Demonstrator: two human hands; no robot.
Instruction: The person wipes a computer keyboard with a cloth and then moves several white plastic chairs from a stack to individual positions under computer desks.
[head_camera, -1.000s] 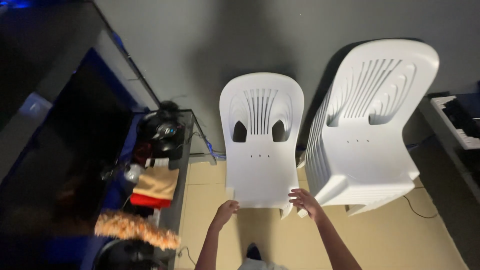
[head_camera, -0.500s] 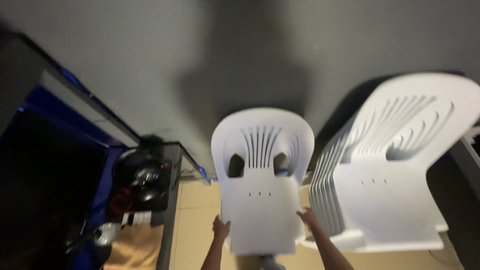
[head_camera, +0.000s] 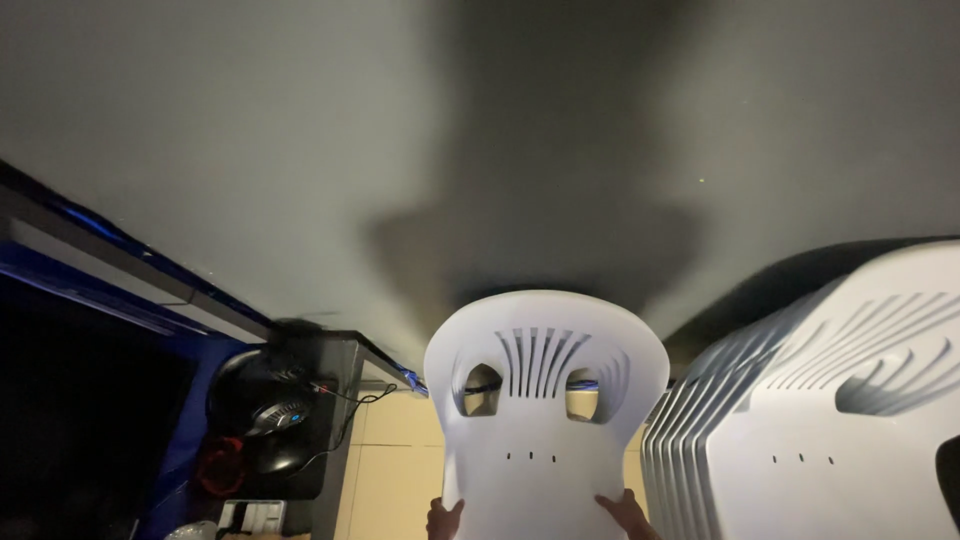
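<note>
Both hands grip a white chair by its seat edges: left hand on the left rim, right hand on the right, chair raised in front of them. Stack sits just right of the right hand. Best keep it level and the grip even, clear of the stack and the counter to the left.

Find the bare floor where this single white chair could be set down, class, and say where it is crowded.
Bare tan floor shows between the dark desk and the single white chair, held by the left hand and right hand. A thin strip shows between that chair and the stack of white chairs. The desk is crowded with a mouse and cables.
</note>
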